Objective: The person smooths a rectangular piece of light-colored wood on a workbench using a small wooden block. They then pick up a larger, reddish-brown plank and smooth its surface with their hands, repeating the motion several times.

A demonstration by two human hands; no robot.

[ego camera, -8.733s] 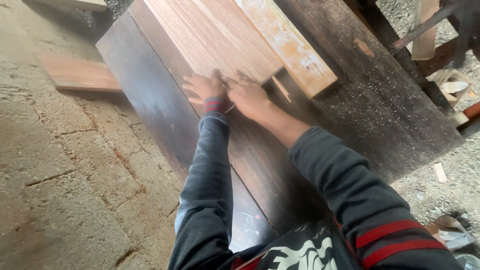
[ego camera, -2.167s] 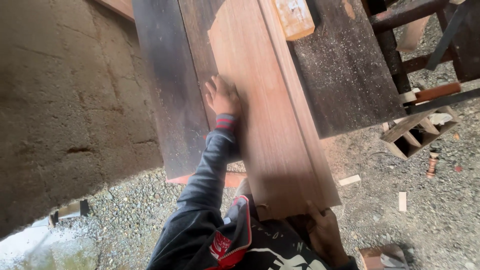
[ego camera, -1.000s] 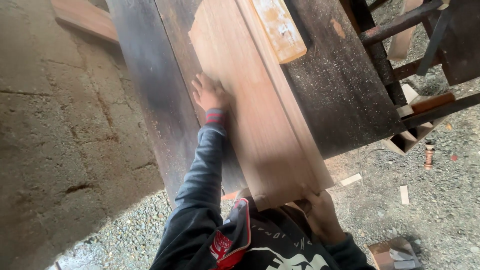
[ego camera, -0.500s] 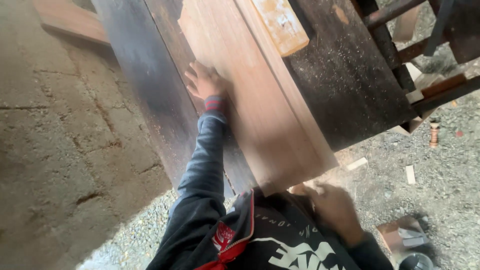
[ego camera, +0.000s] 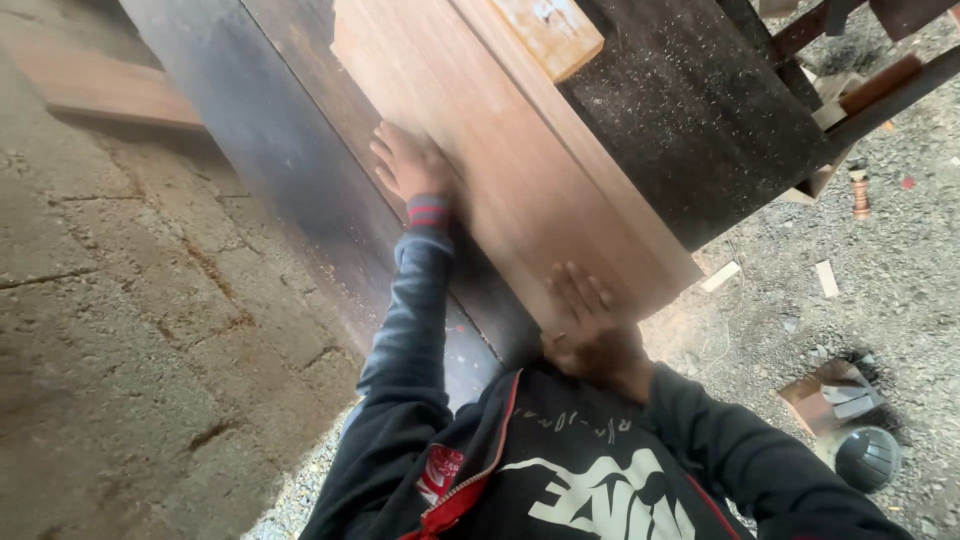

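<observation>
A: Head view, item one: reddish wooden board [ego camera: 520, 170], long, flat, fine straight grain. It is lying lengthwise on the dark workbench [ego camera: 250, 120], its near end overhanging toward the person. The far end is running out of the top of the picture, and the surface is blurring, so finer marks are hard to make out.

B: Hands on it?

A: Left hand [ego camera: 410, 165] is lying flat, fingers spread and extended, pressing against the board's left edge; nothing is gripped. Right hand [ego camera: 590, 325] is resting palm-down on the near end, fingers straight and slightly parted; the thumb is tucking under out of sight, so whether it is hooking the end I cannot tell.

B: Surroundings?

A: Pale wooden block [ego camera: 545, 30], paint-smeared, is sitting on the board's right side, cut off at the top. The workbench is showing a dark, sawdust-speckled, worn top. Metal frame bars [ego camera: 880, 90] are standing at the upper right. A second plank [ego camera: 100, 90] is lying on cracked concrete at the left. Gravel ground [ego camera: 800, 290] at the right is carrying small wood offcuts and a round dark object [ego camera: 866, 458], unidentifiable.
</observation>
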